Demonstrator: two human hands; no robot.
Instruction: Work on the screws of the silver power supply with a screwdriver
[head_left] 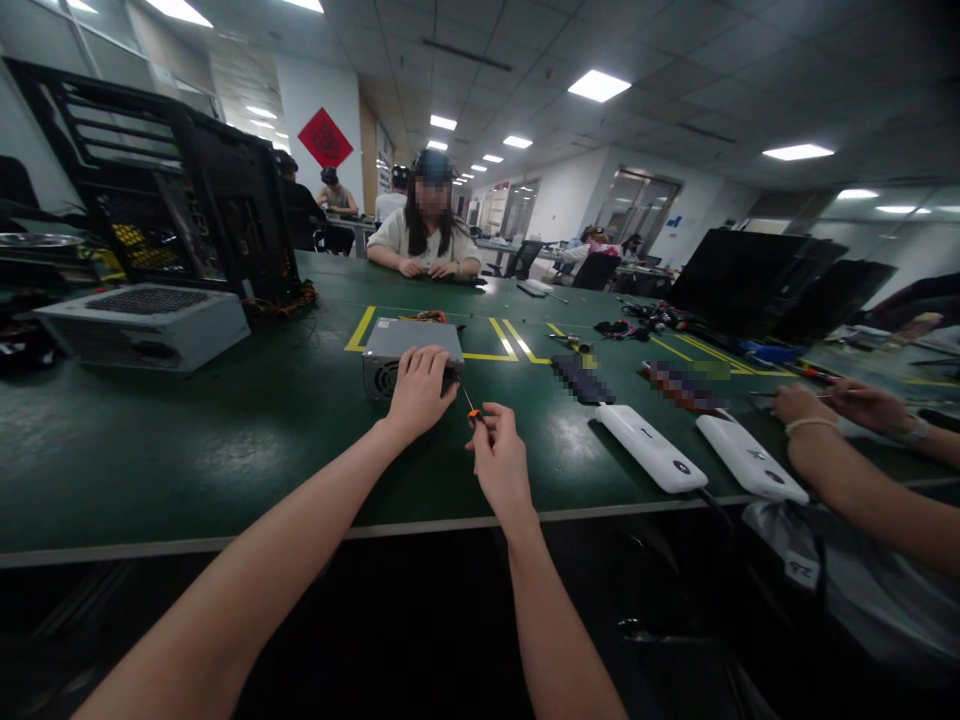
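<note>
A grey computer power supply (409, 334) sits on the green table, its fan grille facing me and some coloured wires behind it. My left hand (418, 392) lies over its front right edge, fingers on the top, holding it. In my right hand (501, 455) is a screwdriver with an orange and black handle (475, 416), gripped between thumb and fingers. Its thin shaft slants up and left to the right end of the power supply, close to my left fingertips. My left hand partly hides that corner, so I cannot tell what the tip touches.
To the left stand a larger grey power supply (150, 325) and an open black computer case (187, 190). White power banks (651, 446) with cables lie at right, near a co-worker's hands (806, 405). Another person (424, 225) sits opposite. Black monitors (750, 275) stand back right.
</note>
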